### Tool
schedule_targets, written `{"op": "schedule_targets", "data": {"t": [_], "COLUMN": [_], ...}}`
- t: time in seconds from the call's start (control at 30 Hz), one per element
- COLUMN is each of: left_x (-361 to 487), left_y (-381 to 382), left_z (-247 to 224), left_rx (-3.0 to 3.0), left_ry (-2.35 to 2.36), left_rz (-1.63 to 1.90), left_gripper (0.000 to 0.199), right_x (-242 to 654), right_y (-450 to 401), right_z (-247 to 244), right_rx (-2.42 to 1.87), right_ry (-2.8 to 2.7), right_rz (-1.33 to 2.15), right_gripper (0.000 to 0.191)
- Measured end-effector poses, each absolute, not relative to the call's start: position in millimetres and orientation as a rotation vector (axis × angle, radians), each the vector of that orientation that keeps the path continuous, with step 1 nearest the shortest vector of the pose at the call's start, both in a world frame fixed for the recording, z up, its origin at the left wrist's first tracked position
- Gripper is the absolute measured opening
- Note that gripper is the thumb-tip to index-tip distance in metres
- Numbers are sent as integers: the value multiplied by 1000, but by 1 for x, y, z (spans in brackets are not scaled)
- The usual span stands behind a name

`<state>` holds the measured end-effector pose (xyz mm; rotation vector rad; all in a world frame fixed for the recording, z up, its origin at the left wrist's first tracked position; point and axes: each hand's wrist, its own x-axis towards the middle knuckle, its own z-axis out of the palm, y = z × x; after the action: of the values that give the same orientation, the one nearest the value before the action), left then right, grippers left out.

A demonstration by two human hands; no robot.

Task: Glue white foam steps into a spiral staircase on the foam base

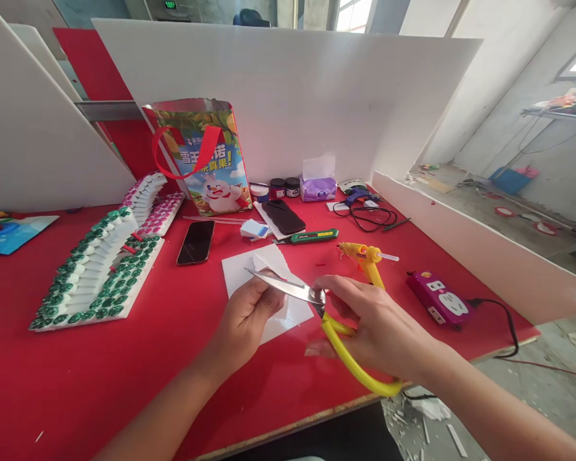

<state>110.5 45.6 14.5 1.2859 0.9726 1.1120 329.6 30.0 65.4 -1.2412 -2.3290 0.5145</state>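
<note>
The right hand (381,320) is clamped on the scissors (318,297), its fingers around the yellow handles, the blades pointing left. The left hand (247,314) has thumb and fingers drawn together at the blades, which lie across its thumb; whatever might be between the fingertips is too hidden to tell. Both hands are over the near middle of the red bench (139,358), with a white sheet (295,314) partly hidden below them.

Just beyond the sheet are a stack of cards (254,230) and a green cutter (314,237). To the right lies a yellow glue gun (365,255), and farther right a purple power strip (439,299) with a black cord. On the left, a black phone (195,243) lies near a white model (96,312) trimmed with green and pink rosettes.

At the far side, a printed bag (223,169) with red handles stands upright before a white panel (292,102). To its right are small jars (277,188), then a purple tissue pack (318,189); a second phone (283,216) lies nearer than these.
</note>
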Motion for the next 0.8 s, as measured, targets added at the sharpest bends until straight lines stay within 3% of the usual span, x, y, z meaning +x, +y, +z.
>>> {"op": "schedule_targets", "data": {"t": [0.27,0.5,0.63,0.8], "left_x": [118,110,93,66], "left_y": [52,44,37,31], "left_z": [27,25,20,6], "left_rx": [1219,1131,1102,1082], "left_ry": [859,886,971,1111], "left_rz": [1012,1044,1150,1186], "left_gripper": [29,23,13,16], "right_x": [329,315,307,301], "right_y": [32,52,61,67], "right_z": [53,46,35,31], "right_rx": [-1632,-2279,-2317,-2271], "right_ry": [-2045,-2182,-2318,-2415], "right_rz": [712,364,225,164], "right_gripper": [40,17,18,27]}}
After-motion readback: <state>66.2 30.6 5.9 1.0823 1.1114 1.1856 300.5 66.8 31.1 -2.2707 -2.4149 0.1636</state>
